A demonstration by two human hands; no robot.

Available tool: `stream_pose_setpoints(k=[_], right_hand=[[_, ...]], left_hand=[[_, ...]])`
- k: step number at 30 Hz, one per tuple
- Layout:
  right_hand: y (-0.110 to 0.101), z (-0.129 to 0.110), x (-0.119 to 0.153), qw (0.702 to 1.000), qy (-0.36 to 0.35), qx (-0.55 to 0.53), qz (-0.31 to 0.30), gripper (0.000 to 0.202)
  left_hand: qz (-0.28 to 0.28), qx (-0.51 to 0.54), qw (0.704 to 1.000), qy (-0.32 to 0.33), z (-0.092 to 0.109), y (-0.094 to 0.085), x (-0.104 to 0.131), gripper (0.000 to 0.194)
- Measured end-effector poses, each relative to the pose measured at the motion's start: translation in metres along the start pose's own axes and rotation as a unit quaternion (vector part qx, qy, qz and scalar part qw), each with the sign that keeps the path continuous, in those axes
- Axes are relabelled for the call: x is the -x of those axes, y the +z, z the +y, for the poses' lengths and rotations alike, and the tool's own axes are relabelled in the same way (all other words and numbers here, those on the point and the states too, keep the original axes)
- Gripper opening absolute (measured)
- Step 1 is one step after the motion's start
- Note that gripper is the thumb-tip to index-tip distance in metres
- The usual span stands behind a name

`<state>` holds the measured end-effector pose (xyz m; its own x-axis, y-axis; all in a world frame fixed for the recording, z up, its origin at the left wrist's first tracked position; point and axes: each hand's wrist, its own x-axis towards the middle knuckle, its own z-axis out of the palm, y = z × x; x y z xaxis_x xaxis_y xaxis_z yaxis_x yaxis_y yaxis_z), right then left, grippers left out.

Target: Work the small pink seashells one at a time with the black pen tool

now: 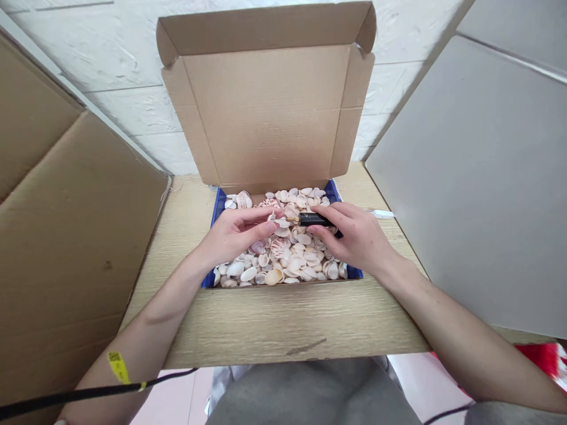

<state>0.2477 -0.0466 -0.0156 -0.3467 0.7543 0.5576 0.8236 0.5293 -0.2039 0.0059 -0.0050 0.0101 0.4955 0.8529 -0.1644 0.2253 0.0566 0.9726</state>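
My left hand [243,233] pinches a small white seashell [280,222] between thumb and fingers, above the box's left half. A black mini drill [313,219] with a brass-coloured tip is gripped in my right hand [348,230], fingers over the top and thumb below. The drill lies level, pointing left, its tip at the shell; whether it touches cannot be made out. Below both hands, loose seashells [305,260] fill a blue-sided cardboard box [218,206]. Among them is a red-striped scallop shell [280,248].
The box's brown lid [274,112] stands raised at the back, near a white brick wall [124,118]. A cardboard panel [88,224] flanks the wooden table [283,324] on the left, a grey panel [478,177] on the right. A white object [383,213] lies right of the box. A black cable [88,391] crosses lower left.
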Motion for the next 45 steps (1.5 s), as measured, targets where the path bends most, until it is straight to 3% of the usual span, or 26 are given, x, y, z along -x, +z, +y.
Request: stream_pose_setpoints(k=[10,24,32,45], right_hand=[[0.0007,-0.0009,-0.0007,0.999,-0.01,0.009,0.038,0.024],[0.0022,0.0004,0.0005,0.999,0.028,0.0,0.025,0.024],[0.001,-0.0001,-0.0012,0.999,-0.004,0.012,0.045,0.026],[0.0002,0.0003,0.0001,0.999,0.032,0.021,0.008,0.024]], left_hand=[[0.021,-0.003,1.0,0.001,0.0008,0.0015,-0.0002,0.052],[0.035,-0.014,0.999,-0.002,0.0028,0.0009,-0.0005,0.052],[0.005,0.011,1.0,-0.01,-0.0008,-0.0003,-0.0002,0.052],[-0.023,-0.01,1.0,-0.002,-0.0007,-0.0015,0.0,0.045]])
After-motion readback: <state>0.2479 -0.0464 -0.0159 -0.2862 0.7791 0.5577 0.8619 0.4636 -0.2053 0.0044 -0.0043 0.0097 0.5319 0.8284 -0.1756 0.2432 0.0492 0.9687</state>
